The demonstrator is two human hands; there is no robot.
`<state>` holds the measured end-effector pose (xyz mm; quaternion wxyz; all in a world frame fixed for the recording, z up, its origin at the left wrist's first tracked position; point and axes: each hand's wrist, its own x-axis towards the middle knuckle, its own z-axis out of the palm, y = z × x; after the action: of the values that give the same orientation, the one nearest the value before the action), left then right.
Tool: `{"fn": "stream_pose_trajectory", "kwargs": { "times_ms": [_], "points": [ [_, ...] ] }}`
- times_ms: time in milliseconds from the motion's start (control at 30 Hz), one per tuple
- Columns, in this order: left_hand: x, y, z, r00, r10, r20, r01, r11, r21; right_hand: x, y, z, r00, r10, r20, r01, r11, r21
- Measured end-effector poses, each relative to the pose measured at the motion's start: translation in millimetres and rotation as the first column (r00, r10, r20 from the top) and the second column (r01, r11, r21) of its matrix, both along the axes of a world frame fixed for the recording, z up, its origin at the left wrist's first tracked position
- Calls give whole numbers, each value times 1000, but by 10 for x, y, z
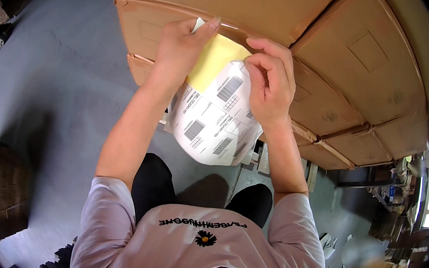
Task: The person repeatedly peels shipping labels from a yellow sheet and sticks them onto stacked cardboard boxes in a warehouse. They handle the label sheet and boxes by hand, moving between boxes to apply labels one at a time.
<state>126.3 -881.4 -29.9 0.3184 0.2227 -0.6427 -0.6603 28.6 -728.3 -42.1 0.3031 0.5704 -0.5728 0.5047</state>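
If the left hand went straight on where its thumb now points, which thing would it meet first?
Probably the upper brown cardboard carton; the left hand has its thumb toward that, though the depth between is unclear.

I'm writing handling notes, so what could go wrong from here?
The label sheet hangs curved below the left hand, so it might crease. The right hand is at its edge, so a label could tear. Cardboard boxes stand close by, so the sheet might catch on them.

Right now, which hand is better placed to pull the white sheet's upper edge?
Likely the right hand: it appears to pinch the white sheet's edge; the left hand holds the yellow part.
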Motion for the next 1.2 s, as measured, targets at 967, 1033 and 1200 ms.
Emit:
{"fn": "stream_pose_trajectory", "kwargs": {
  "times_ms": [967, 1033, 1200],
  "points": [
    [684, -1425, 46, 913, 365, -179, -263, 195, -945, 164, -1985, 1048, 907, 231, 352, -181, 969, -170],
    [611, -1553, 110, 908, 403, -111, -192, 166, -967, 151, -2070, 1090, 905, 202, 374, -138, 972, -189],
    [355, -1832, -1, 904, 378, -200, -251, 91, -964, 75, -2166, 966, 947, 157, 281, -82, 962, -261]
  ]
}}
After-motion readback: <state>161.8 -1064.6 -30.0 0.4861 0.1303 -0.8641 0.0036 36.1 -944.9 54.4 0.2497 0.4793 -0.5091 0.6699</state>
